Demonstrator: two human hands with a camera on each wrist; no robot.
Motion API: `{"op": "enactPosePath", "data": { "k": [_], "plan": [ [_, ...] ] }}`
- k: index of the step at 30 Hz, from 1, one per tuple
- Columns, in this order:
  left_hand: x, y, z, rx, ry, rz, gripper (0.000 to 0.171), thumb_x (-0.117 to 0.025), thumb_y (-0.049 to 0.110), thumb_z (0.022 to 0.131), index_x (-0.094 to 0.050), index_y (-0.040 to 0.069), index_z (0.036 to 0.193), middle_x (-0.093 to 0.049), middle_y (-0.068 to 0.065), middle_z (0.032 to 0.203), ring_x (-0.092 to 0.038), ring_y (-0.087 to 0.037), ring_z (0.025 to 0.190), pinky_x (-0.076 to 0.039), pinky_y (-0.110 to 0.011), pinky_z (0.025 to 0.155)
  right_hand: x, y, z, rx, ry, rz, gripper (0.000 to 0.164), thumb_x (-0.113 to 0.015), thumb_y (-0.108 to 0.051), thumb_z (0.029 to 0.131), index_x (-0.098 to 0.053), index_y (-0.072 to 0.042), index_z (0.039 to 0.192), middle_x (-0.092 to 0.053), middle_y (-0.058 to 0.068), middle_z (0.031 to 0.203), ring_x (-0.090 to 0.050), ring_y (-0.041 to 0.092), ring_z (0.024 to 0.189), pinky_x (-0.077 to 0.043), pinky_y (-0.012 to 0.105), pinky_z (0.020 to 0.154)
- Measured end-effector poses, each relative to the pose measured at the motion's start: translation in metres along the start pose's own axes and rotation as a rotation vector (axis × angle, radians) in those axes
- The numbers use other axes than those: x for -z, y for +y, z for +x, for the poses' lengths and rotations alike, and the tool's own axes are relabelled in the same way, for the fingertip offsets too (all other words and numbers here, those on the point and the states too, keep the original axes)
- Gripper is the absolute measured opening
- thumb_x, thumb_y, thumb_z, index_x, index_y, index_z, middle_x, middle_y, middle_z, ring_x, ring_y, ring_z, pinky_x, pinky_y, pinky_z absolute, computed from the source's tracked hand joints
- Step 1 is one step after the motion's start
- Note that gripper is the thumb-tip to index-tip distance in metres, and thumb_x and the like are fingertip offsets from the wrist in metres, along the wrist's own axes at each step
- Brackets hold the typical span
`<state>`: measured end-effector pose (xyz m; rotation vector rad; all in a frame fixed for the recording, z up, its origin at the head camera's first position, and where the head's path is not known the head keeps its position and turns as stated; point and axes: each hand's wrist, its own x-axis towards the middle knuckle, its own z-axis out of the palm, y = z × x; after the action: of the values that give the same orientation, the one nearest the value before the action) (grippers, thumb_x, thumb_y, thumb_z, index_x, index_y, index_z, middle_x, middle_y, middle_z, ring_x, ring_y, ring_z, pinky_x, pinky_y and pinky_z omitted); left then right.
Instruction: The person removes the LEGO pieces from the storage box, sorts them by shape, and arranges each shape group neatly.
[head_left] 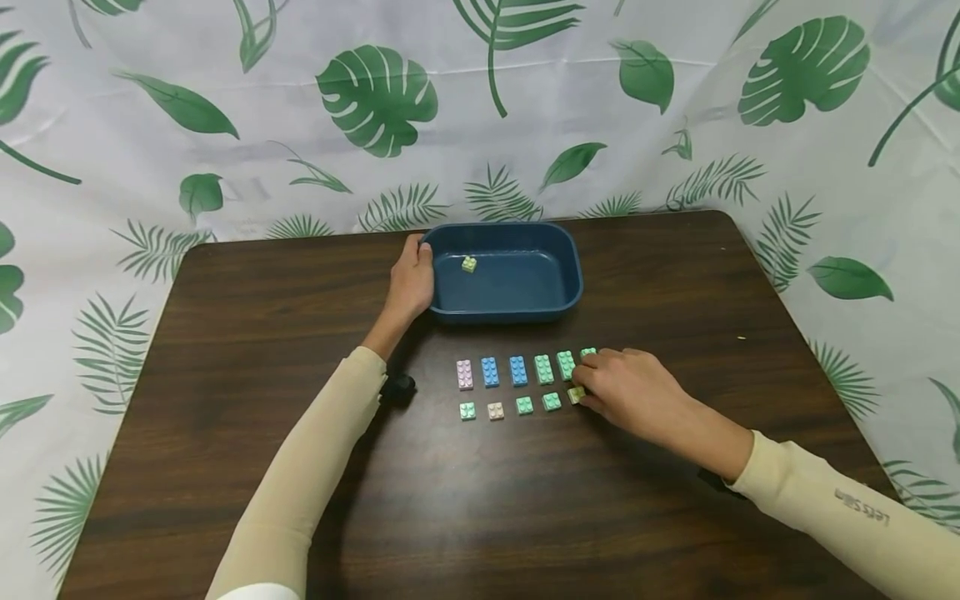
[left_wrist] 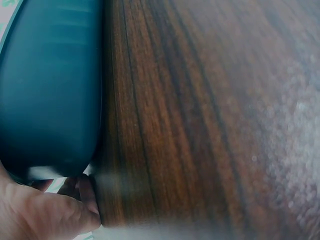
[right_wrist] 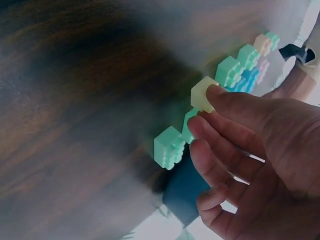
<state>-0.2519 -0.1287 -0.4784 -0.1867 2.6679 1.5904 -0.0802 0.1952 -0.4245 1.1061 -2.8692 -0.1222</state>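
A dark blue plastic bin (head_left: 506, 317) stands at the back of the table, with my left hand (head_left: 411, 282) gripping its left end, thumb at the rim. One small pale yellow toy brick (head_left: 468, 264) lies inside it. Over the right end of two rows of bricks, my right hand (head_left: 630, 390) pinches another small yellow brick (right_wrist: 201, 95) between thumb and forefinger. Beside that brick in the front row are small green bricks (head_left: 552, 402) and a beige one (head_left: 496, 411). A long green brick (head_left: 588, 352) is partly hidden behind the right hand.
The back row also holds a pink brick (head_left: 465, 375), two blue bricks (head_left: 490, 372) and more long green bricks (head_left: 543, 369). Everything rests on a dark wooden table (head_left: 480, 517). A leaf-print cloth (head_left: 262, 125) hangs behind its back edge.
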Motion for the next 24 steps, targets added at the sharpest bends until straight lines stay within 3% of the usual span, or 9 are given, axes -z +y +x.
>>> {"op": "enactPosePath", "data": {
  "k": [7, 12, 18, 24],
  "plan": [
    [0.002, 0.008, -0.008, -0.014, -0.002, -0.018, 0.041, -0.03, 0.037, 0.116, -0.048, 0.018, 0.146, -0.059, -0.013, 0.15, -0.054, -0.034, 0.136, -0.041, -0.053, 0.115, -0.003, 0.0, -0.003, -0.003, 0.012, 0.019, 0.026, -0.096, -0.027, 0.078, -0.073, -0.018, 0.087, -0.068, -0.003, 0.079, -0.063, 0.013, 0.068, -0.049, 0.031, 0.058],
    [0.003, 0.007, -0.007, -0.017, -0.002, -0.01, 0.041, -0.029, 0.037, 0.116, -0.048, 0.02, 0.147, -0.059, -0.014, 0.151, -0.054, -0.034, 0.136, -0.042, -0.053, 0.114, 0.009, 0.002, 0.001, -0.013, 0.011, 0.035, 0.028, -0.093, -0.032, 0.082, -0.073, -0.017, 0.093, -0.07, -0.003, 0.084, -0.064, 0.013, 0.07, -0.049, 0.031, 0.059],
    [0.004, -0.002, 0.001, 0.012, -0.002, 0.003, 0.039, -0.031, 0.04, 0.115, -0.049, 0.024, 0.146, -0.059, -0.009, 0.151, -0.054, -0.03, 0.137, -0.042, -0.051, 0.115, 0.03, 0.006, 0.018, -0.007, 0.09, 0.046, 0.033, -0.091, -0.035, 0.084, -0.075, -0.013, 0.102, -0.07, 0.0, 0.087, -0.065, 0.015, 0.071, -0.055, 0.034, 0.062],
    [0.003, 0.002, -0.004, 0.001, -0.013, 0.002, 0.039, -0.03, 0.04, 0.115, -0.049, 0.023, 0.146, -0.059, -0.009, 0.153, -0.053, -0.031, 0.141, -0.041, -0.052, 0.117, 0.038, 0.014, 0.04, -0.043, 0.157, 0.122, 0.032, -0.082, -0.036, 0.094, -0.077, -0.013, 0.115, -0.075, 0.003, 0.101, -0.07, 0.018, 0.075, -0.057, 0.037, 0.061]
  ]
}}
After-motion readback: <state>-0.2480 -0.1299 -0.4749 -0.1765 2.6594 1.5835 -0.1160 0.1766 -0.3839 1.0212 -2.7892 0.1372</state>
